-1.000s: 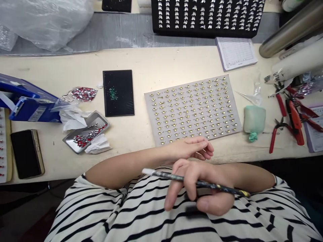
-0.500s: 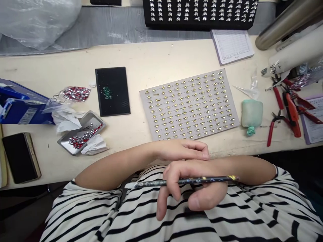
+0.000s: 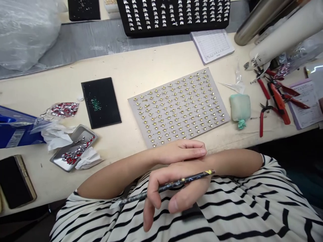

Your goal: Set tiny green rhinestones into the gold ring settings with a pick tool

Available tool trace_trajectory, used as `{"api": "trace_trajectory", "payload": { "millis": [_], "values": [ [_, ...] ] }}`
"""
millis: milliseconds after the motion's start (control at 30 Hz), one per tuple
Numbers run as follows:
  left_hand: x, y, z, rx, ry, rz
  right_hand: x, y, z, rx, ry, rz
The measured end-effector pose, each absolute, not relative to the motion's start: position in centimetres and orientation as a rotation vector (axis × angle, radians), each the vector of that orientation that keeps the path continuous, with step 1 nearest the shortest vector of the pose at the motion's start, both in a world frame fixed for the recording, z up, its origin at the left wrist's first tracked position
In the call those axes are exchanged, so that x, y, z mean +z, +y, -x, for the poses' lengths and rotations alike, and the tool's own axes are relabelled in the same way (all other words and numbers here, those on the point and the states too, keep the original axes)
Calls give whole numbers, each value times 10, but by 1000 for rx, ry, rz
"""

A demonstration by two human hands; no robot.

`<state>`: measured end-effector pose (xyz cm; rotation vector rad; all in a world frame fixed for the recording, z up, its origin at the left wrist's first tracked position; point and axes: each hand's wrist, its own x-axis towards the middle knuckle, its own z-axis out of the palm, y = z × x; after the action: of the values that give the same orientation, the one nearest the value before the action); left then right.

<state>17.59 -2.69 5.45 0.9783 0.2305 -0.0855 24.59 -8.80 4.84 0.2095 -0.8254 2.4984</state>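
My right hand (image 3: 176,188) holds a dark patterned pencil (image 3: 174,185) with a pale tip, slanting across its fingers above the striped shirt. Resting on the right wrist, my left hand (image 3: 184,150) has its fingers stretched out and holds nothing. Just beyond it lies a grey board (image 3: 138,125) with rows of small gold heart-shaped pieces. A black pad (image 3: 108,101) with tiny green stones is to the board's left. Further left, a metal tray (image 3: 57,160) contains red and silver pieces beside crumpled white paper (image 3: 89,158).
A green pouch (image 3: 240,107), red-handled pliers (image 3: 277,101) and a notepad (image 3: 213,45) lie at the right. A black display (image 3: 156,31) with silver pieces stands at the back. At the left are a phone (image 3: 13,181) and a blue container (image 3: 17,132).
The view has turned and shifted, so the table items sit differently in the picture. The pencil in my right hand is now more tilted, its pale tip lower. My left hand still rests on the right wrist.
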Motion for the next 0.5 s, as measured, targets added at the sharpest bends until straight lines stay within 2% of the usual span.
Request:
{"api": "trace_trajectory", "payload": {
  "millis": [100, 367, 500],
  "values": [
    [56, -26, -181, -21, 185, -1045, 38, -90, -234, 2471, -856, -390],
    [62, -17, -173, -106, 209, -1013, 41, -83, -240, 2512, -863, -356],
    [68, -16, -176, -27, 164, -1061, 48, -79, -246, 2567, -916, -335]
  ]
}}
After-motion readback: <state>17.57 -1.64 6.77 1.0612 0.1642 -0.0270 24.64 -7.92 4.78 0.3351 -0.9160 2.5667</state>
